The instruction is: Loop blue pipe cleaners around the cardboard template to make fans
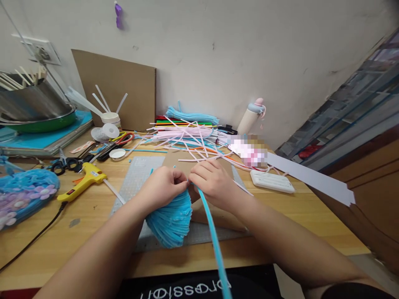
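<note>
A fan-shaped bundle of fuzzy blue stems [171,222] hangs below my left hand [166,182], whose fingers are closed around its upper end. My right hand [209,178] pinches a long blue strip [213,232] that trails down toward my body. The fingertips of both hands meet at the top of the bundle, and the exact point where strip and bundle join is hidden by them. Under the hands lie a piece of brown cardboard [218,216] and a grey cutting mat [134,170].
A yellow glue gun [82,182] lies left, near black scissors [67,164] and a blue flowered piece [28,193]. Pink stems [183,135] are heaped behind the hands. A white box [272,181] and a leaning bottle [249,118] are at right.
</note>
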A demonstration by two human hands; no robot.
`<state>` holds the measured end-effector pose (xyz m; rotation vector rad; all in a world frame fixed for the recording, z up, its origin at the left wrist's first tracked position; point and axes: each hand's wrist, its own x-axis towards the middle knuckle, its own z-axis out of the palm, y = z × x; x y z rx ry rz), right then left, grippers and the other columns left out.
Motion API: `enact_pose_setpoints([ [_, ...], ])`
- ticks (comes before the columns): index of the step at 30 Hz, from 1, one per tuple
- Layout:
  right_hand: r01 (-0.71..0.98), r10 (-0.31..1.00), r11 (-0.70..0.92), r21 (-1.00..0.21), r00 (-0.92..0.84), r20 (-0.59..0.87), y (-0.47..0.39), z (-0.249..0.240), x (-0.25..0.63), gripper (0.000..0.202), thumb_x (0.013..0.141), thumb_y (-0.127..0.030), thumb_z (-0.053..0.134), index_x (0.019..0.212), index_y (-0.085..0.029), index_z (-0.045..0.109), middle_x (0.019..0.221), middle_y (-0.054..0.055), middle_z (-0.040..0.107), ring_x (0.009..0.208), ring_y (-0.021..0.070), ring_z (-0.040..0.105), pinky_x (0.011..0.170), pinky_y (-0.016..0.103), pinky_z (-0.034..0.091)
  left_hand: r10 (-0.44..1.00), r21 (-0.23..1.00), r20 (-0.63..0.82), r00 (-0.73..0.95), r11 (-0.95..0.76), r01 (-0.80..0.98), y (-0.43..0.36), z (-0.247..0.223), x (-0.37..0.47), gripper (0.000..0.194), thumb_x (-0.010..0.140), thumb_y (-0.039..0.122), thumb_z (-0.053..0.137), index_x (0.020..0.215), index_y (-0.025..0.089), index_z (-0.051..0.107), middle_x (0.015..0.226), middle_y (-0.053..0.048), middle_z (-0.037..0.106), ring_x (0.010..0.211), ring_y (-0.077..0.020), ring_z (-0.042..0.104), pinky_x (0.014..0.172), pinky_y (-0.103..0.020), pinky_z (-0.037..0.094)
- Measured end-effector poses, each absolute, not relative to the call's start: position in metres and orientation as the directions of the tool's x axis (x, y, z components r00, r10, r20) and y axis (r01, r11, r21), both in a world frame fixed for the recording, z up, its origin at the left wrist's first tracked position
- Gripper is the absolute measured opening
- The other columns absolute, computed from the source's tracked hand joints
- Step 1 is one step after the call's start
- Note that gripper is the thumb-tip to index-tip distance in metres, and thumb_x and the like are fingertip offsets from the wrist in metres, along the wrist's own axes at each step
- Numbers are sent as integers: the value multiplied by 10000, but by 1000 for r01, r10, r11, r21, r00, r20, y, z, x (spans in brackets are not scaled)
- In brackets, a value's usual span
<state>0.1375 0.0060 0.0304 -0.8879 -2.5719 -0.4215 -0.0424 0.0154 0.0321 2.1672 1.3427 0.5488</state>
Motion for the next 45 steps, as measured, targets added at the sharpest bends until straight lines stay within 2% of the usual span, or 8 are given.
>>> enact_pose_setpoints([
  [3, 698, 543, 706, 121, -642, 541, 7, 27, 141, 152, 848, -213, 424, 803, -179, 565, 868, 59, 583, 869, 196, 469, 774, 349, 297, 913, 655, 76, 401, -349, 671, 15, 33, -44, 255, 736, 360, 475, 643, 171, 618, 569, 13, 593, 544, -120, 507, 488, -216, 310],
  [8, 795, 806, 497, -347, -275, 524, -6, 10, 129, 151, 819, -281, 473, 773, -182, 577, 777, 54, 602, 767, 185, 519, 697, 316, 356, 931, 710, 55, 360, -290, 642, 13, 34, -43, 251, 738, 365, 478, 682, 177, 636, 596, 11, 618, 563, -126, 528, 490, -211, 326],
  [12, 459, 947, 295, -838, -22, 321, -10, 2, 114, 173, 774, -334, 524, 844, -186, 580, 780, 39, 617, 707, 163, 552, 646, 290, 410, 941, 678, 72, 330, -289, 676, 12, 35, -41, 267, 749, 366, 464, 698, 180, 648, 616, 0, 638, 572, -133, 539, 497, -218, 320],
  [15, 77, 997, 57, -995, 39, 60, -5, 0, 107, 214, 722, -375, 570, 784, -170, 568, 654, 9, 581, 577, 129, 518, 533, 253, 394, 941, 602, 122, 317, -324, 730, 10, 35, -39, 264, 752, 361, 460, 700, 189, 654, 642, -9, 649, 583, -135, 537, 510, -225, 309],
  [21, -133, 994, -79, -988, 69, -89, -1, -4, 105, 191, 682, -323, 609, 733, -151, 544, 526, -38, 479, 469, 84, 406, 462, 223, 320, 928, 486, 140, 346, -369, 792, 7, 36, -35, 250, 755, 358, 462, 710, 212, 661, 663, -14, 659, 605, -147, 544, 523, -236, 299],
  [29, 344, 886, 463, -817, -198, 419, -2, -1, 122, 85, 805, -230, 499, 842, -206, 572, 859, 22, 556, 844, 156, 515, 768, 289, 403, 918, 557, 114, 380, -376, 740, 12, 38, -43, 255, 756, 364, 466, 673, 191, 634, 598, 14, 621, 547, -118, 518, 495, -219, 288],
  [40, 591, 757, 645, -485, -409, 509, 3, 12, 135, 116, 825, -226, 484, 823, -224, 600, 914, 36, 533, 940, 193, 475, 857, 378, 300, 881, 640, 49, 470, -389, 663, 15, 34, -46, 244, 759, 346, 466, 685, 179, 627, 575, 28, 581, 541, -105, 486, 491, -208, 299],
  [45, 548, 853, 522, -653, -335, 401, 14, 15, 151, 404, 726, -236, 599, 1114, -255, 489, 1053, 37, 553, 985, 197, 490, 884, 386, 314, 904, 712, 7, 428, -305, 633, 18, 37, -50, 321, 753, 425, 467, 629, 156, 590, 533, 31, 519, 508, -94, 439, 455, -201, 293],
])
